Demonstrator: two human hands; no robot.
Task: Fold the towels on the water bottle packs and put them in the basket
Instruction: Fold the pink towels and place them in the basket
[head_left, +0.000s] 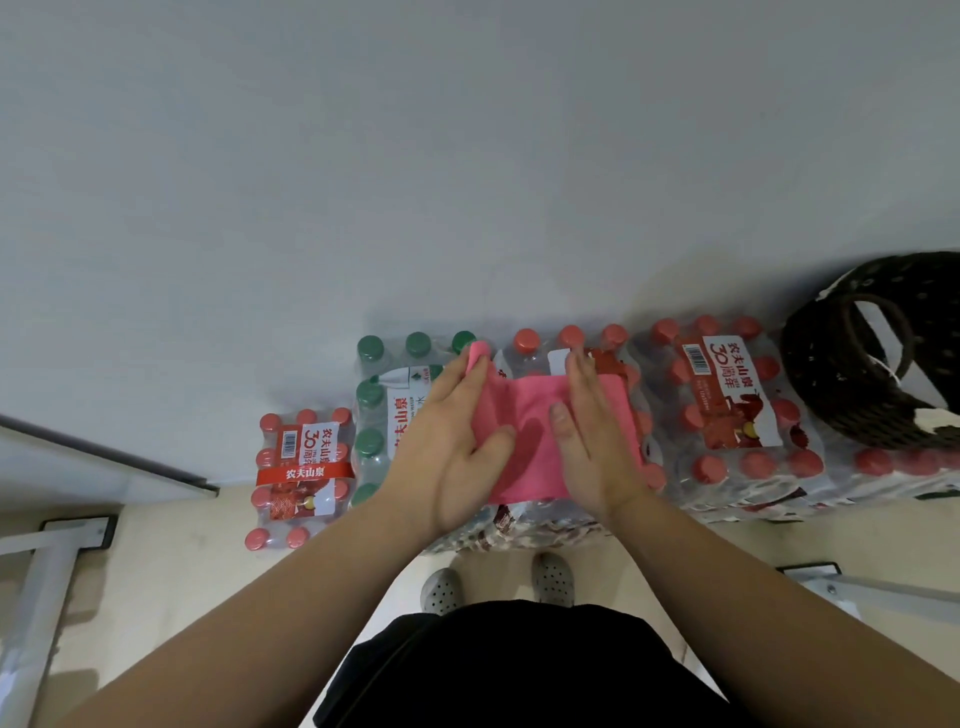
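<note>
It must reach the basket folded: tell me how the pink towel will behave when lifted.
Probably floppy: the pink towel curls up at the left hand. Likely light: thin cloth flat under the right hand. Could unfold, since only the hands hold it flat.

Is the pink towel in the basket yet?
Out. The pink towel lies on the water bottle packs, with the left hand and right hand resting on it; the basket stands apart at the right.
</note>
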